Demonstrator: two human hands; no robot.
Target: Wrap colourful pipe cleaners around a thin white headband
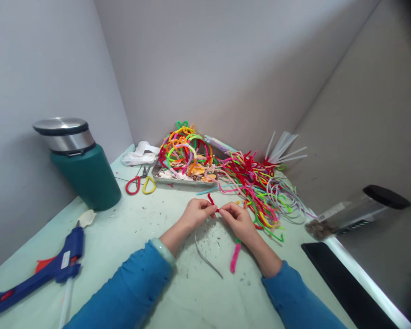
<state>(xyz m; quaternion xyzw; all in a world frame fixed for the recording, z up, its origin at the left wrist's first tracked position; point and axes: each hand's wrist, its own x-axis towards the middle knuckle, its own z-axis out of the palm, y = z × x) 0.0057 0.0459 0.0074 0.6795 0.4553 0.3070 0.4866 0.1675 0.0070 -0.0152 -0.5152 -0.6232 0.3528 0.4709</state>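
My left hand (198, 212) and my right hand (238, 219) meet above the middle of the table, fingertips pinched close together. Between them they grip a short red pipe cleaner (210, 198), whose free end sticks up past my left thumb. Its middle is mostly covered by my fingers. Below my hands a thin grey wire-like strand (207, 260) curves down over the tabletop. Beside my right wrist lies a pink pipe cleaner piece (235, 258) with a green end, partly hidden by that hand.
Behind my hands stands a metal tray (185, 182) heaped with coloured pipe cleaner loops. Right of it spreads a tangled pile of pipe cleaners (250, 178). Scissors (140, 183), a green bottle (85, 176) and a blue glue gun (61, 262) are leftward; a clear jar (349, 219) is right.
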